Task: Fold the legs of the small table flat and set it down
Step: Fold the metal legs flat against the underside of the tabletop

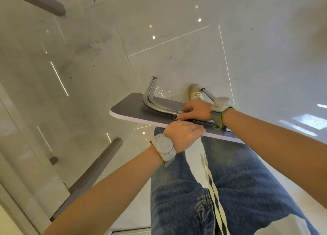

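The small table (131,106) is held upside down above the floor, its grey underside up and its pale edge toward me. Two curved metal leg tubes (150,100) bend up from the underside on the left. Another leg tube (208,94) sticks out behind my right wrist. My left hand (184,134) grips the near edge of the tabletop. My right hand (196,110) is closed over the leg tube near its hinge in the middle of the underside. Both wrists carry grey bands.
Below is a glossy pale tiled floor (177,40). Grey furniture legs stand at the left (95,171) and the top left (44,1). My jeans-clad legs (230,190) and one shoe (194,93) are under the table.
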The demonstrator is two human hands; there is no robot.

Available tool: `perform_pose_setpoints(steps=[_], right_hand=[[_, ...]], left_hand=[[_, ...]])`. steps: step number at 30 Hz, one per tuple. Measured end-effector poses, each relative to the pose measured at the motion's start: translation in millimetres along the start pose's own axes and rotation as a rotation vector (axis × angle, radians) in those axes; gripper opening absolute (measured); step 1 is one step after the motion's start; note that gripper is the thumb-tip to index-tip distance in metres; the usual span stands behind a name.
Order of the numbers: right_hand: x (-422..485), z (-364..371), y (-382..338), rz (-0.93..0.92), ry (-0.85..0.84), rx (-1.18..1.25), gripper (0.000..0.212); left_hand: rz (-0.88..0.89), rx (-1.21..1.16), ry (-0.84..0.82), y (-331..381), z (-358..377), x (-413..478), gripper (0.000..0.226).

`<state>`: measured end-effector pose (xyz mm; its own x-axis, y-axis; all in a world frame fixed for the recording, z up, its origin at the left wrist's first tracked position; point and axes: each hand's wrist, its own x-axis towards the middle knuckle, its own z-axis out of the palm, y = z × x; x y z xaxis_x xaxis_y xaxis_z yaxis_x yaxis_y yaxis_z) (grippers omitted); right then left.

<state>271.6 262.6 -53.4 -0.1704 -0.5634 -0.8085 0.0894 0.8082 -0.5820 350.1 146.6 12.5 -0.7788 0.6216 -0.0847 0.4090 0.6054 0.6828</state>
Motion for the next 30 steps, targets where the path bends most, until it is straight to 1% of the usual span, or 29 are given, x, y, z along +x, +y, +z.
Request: perform_pose_setpoints(steps=[6, 11, 12, 13, 15, 17, 18, 19, 21, 22, 24, 26, 27, 30], right_hand=[[1, -2, -3, 0.05, 0.037, 0.013, 0.047], [1, -5, -3, 0.084, 0.076, 0.008, 0.044], [3, -6, -2, 0.094, 0.078, 0.003, 0.039], [4, -6, 0, 0.086, 0.099, 0.002, 0.032], [8, -6, 4, 0.101, 0.115, -0.01, 0.004], [8, -9, 2, 0.111, 0.117, 0.042, 0.02], [9, -10, 3, 0.122, 0.12, 0.083, 0.021], [10, -11, 2, 0.114, 0.124, 0.113, 0.021], [9, -13, 2, 0.106, 0.088, 0.138, 0.031], [7, -16, 1, 0.105, 0.08, 0.161, 0.038], [1, -22, 0, 0.104, 0.074, 0.239, 0.048], [-8, -28, 3, 0.104, 0.058, 0.274, 0.053], [-14, -30, 9, 0.121, 0.051, 0.258, 0.057], [-34, -32, 35, 0.272, 0.0, 0.129, 0.066]], left_hand=[[-0.023, -0.002, -0.04, -9, 2, -4, 0.025], [-0.065, 0.035, 0.0, -7, 3, 5, 0.02], [-0.11, 0.043, -0.024, -6, 2, 8, 0.018], [-0.191, 0.054, -0.051, -4, 0, 11, 0.019], [-0.434, 0.164, -0.134, -3, 0, 16, 0.031], [-0.632, 0.383, -0.16, -12, -5, 24, 0.037], [-0.688, 0.423, -0.23, -18, -10, 27, 0.038], [-0.706, 0.419, -0.336, -28, -10, 29, 0.04], [-0.698, 0.351, -0.572, -47, -12, 31, 0.047], [-0.681, 0.344, -0.639, -56, -14, 32, 0.049], [-0.624, 0.369, -0.693, -74, -21, 31, 0.049], [-0.626, 0.362, -0.706, -92, -29, 29, 0.049], [-0.633, 0.354, -0.715, -100, -33, 28, 0.05], [-0.633, 0.355, -0.736, -115, -42, 26, 0.052]])
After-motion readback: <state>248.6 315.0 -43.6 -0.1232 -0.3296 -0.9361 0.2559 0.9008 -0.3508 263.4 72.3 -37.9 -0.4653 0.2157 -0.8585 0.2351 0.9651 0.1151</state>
